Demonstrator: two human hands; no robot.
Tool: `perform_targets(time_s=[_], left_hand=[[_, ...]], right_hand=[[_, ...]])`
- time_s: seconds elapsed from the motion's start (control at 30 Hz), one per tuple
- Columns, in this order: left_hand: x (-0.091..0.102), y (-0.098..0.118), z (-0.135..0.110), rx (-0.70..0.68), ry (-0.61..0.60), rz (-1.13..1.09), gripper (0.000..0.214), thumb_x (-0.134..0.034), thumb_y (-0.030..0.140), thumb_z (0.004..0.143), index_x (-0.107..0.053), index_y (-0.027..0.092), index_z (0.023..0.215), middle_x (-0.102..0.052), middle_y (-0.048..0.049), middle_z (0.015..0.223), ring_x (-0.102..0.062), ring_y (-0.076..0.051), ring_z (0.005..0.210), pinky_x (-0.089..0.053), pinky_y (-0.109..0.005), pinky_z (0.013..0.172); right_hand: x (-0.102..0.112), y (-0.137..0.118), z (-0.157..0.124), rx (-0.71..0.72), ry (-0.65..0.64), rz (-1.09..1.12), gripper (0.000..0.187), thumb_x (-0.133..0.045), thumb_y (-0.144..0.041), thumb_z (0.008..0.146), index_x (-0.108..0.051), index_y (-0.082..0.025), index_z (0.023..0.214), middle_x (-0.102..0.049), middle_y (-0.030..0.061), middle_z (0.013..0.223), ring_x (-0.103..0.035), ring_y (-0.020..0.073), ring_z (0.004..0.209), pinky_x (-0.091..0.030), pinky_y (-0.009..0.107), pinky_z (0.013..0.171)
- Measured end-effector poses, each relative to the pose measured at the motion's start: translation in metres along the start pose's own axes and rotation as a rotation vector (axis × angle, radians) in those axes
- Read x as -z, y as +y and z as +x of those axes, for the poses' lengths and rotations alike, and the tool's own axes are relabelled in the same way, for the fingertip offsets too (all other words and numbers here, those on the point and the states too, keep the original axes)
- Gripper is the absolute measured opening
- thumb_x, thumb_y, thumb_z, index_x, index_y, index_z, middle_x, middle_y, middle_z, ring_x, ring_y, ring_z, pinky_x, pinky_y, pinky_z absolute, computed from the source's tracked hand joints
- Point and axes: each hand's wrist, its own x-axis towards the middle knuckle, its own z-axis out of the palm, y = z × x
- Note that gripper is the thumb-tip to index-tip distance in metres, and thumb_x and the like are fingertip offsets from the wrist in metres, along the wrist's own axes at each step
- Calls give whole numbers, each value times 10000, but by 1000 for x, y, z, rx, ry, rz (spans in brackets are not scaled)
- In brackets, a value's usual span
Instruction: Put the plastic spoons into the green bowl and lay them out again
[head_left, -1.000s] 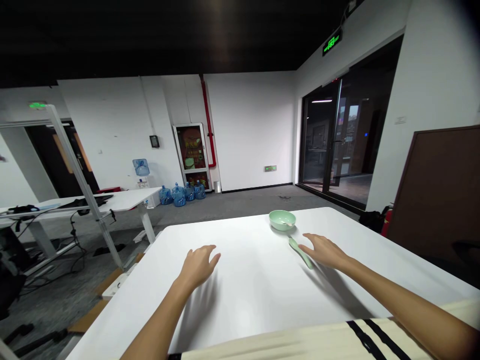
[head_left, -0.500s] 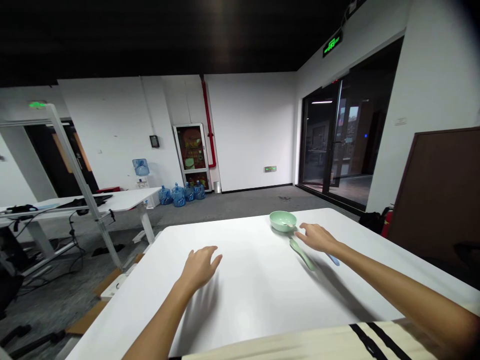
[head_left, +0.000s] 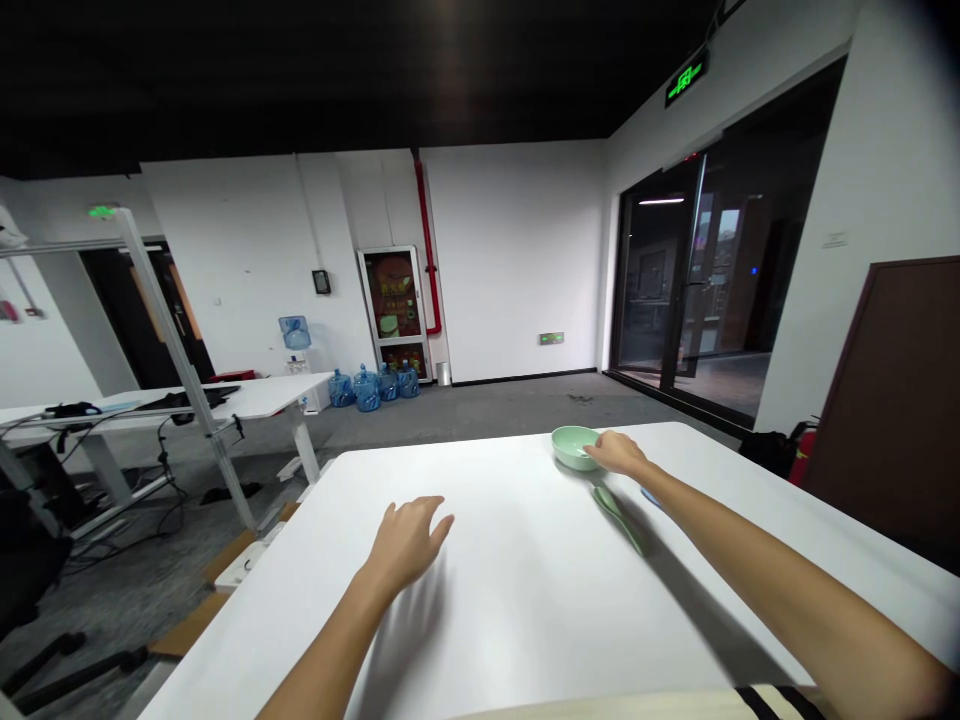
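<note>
My right hand (head_left: 616,453) reaches across the white table (head_left: 517,630), its fingers loosely curved and their tips at the rim of a pale green bowl (head_left: 568,447); whether they have closed on it I cannot tell. The step in hand looks like taking hold of that bowl, and any lift would call for a firm hold on the rim. Just below my right wrist, a pale green plastic spoon (head_left: 619,518) lies on the tabletop, with a small blue object (head_left: 651,497), too little of it showing to name, just beside it. My left hand (head_left: 406,545) is spread open, palm down and empty, above or on the tabletop and well apart from the bowl. Beyond my right hand, past the table's far corner, stand a black bag (head_left: 765,452) and a red fire extinguisher (head_left: 802,458). Far ahead of my grip, blue water bottles (head_left: 367,390) line the floor by the wall, and a glass door (head_left: 694,275) stands off to the right.
</note>
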Motion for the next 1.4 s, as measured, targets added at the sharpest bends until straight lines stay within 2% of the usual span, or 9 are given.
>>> perform_targets(time_s=[0.4, 0.63, 0.83, 1.0, 1.13, 1.27, 1.4], left_hand=[[-2, -5, 4, 14, 0, -32, 490, -333, 497, 959, -563, 246, 1312, -606, -73, 1360, -557, -278, 1239, -295, -493, 1119], [-4, -6, 6, 16, 0, -36, 487, -336, 500, 960, -563, 248, 1310, -607, -72, 1358, -554, -281, 1243, -293, -503, 1116], [-6, -6, 7, 21, -12, -35, 488, -331, 496, 961, -557, 252, 1318, -597, -71, 1371, -549, -280, 1245, -280, -507, 1127], [-6, -5, 6, 15, -12, -29, 500, -330, 502, 957, -557, 246, 1322, -591, -75, 1377, -545, -282, 1252, -282, -514, 1128], [-4, -5, 3, 3, -10, -21, 502, -336, 509, 953, -561, 249, 1319, -598, -80, 1369, -548, -282, 1251, -301, -499, 1118], [-2, -3, -1, 3, -13, -27, 506, -328, 503, 955, -558, 242, 1323, -598, -87, 1369, -552, -283, 1245, -307, -501, 1112], [0, -1, -3, 4, -3, -29, 505, -327, 498, 953, -566, 240, 1315, -599, -84, 1368, -556, -283, 1237, -320, -503, 1101]], right_hand=[[-29, -2, 26, -71, -18, -24, 432, -557, -439, 800, -666, -129, 1080, -670, 187, 1104, -659, 307, 971, -480, 335, 709], [-35, 0, 32, -74, -48, -26, 430, -542, -414, 808, -662, -136, 1113, -662, 186, 1143, -656, 299, 992, -479, 338, 729], [-26, -1, 30, -47, 1, 6, 405, -455, -440, 855, -699, -146, 991, -680, 172, 1082, -656, 298, 946, -454, 323, 680], [-5, 6, 12, -9, 56, 37, 418, -419, -465, 878, -678, -154, 981, -692, 161, 1031, -655, 285, 907, -428, 313, 668], [14, 12, -12, 16, 42, 24, 429, -399, -494, 895, -648, -154, 979, -688, 170, 1028, -654, 281, 889, -419, 315, 674], [29, 16, -40, 61, -24, 9, 387, -425, -465, 881, -642, -146, 917, -694, 159, 981, -650, 255, 822, -401, 298, 638], [34, 16, -69, 124, -154, 79, 304, -476, -397, 843, -644, -157, 766, -712, 118, 844, -646, 209, 727, -392, 270, 598]])
